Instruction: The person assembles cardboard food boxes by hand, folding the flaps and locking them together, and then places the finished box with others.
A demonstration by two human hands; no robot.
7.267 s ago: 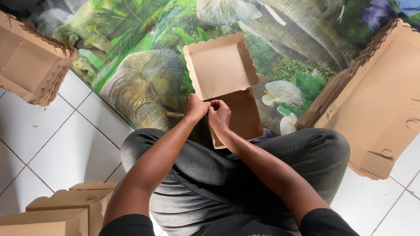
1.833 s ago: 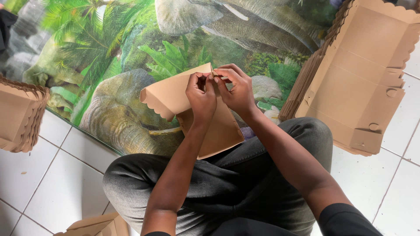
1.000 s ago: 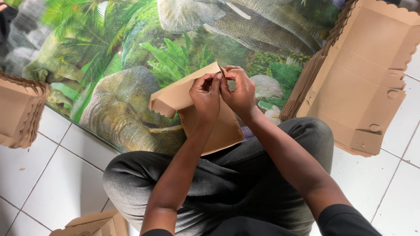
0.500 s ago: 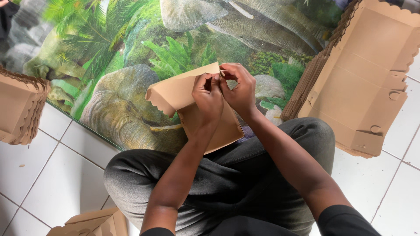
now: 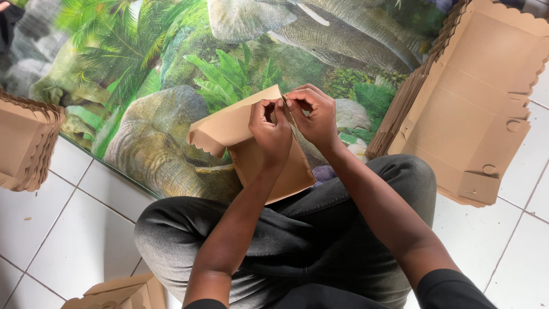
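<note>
While a tall stack of flat brown cardboard blanks with scalloped edges leans at the mat's right edge, I see my left hand and right hand pinching shut the top corner of a folded brown cardboard box above my lap, over the glossy jungle-print elephant mat; nested boxes sit at its left edge.

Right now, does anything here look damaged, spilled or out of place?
Nothing stands out. Both hands, left hand and right hand, pinch the top edge of a brown cardboard box, which looks intact. The flat cardboard stack lies orderly on the tiles.
</note>
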